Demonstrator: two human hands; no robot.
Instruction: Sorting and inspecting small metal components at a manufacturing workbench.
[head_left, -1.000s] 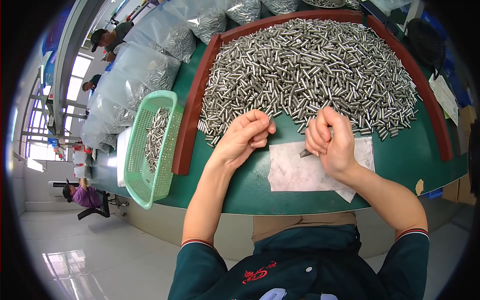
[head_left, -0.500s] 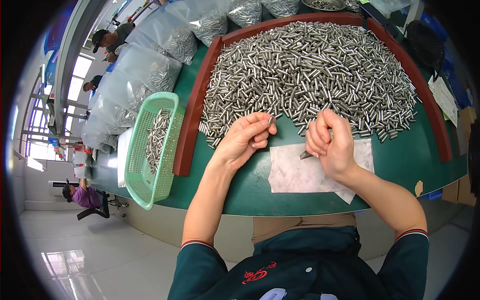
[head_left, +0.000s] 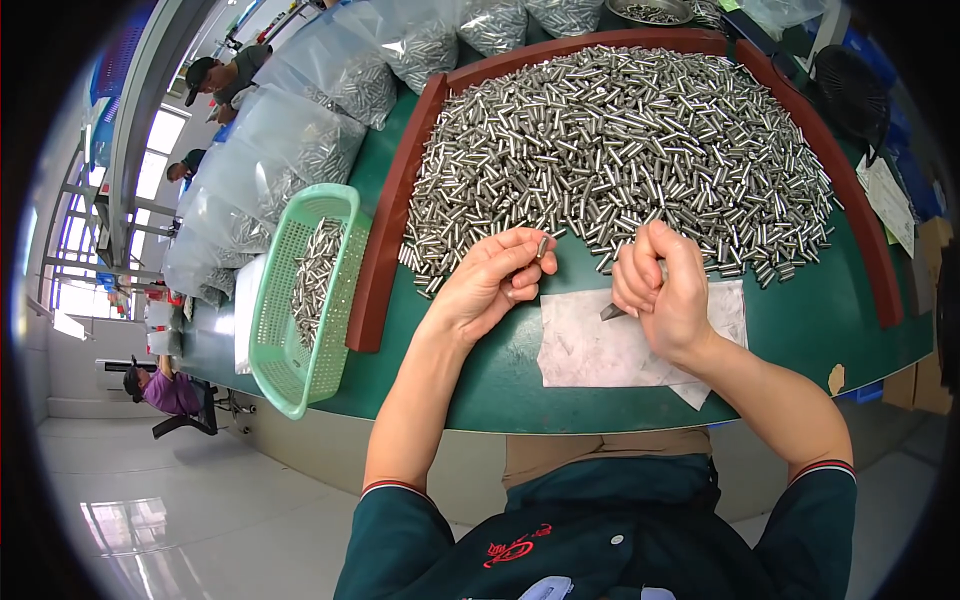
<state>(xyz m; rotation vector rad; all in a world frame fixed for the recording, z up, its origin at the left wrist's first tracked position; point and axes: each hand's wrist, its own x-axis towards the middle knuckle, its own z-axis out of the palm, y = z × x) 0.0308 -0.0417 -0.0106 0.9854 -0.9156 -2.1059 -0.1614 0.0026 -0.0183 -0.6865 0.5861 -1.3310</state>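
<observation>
My left hand (head_left: 493,282) pinches a small silver metal cylinder (head_left: 541,246) between thumb and fingertips, just in front of a big heap of the same metal cylinders (head_left: 620,150). My right hand (head_left: 665,290) is closed around a small dark pointed tool (head_left: 612,312), whose tip pokes out toward the left. Both hands hover over a white sheet of paper (head_left: 600,350) that lies on the green table (head_left: 800,330).
A curved red-brown rail (head_left: 385,240) fences the heap. To the left stands a green plastic basket (head_left: 275,300) holding cylinders, with clear bags of cylinders (head_left: 280,150) behind it. A black fan (head_left: 850,90) is at far right. Other people sit at far left.
My left hand has lifted a cylinder off the heap's edge and now holds it up at the fingertips. The right hand has hardly moved.
</observation>
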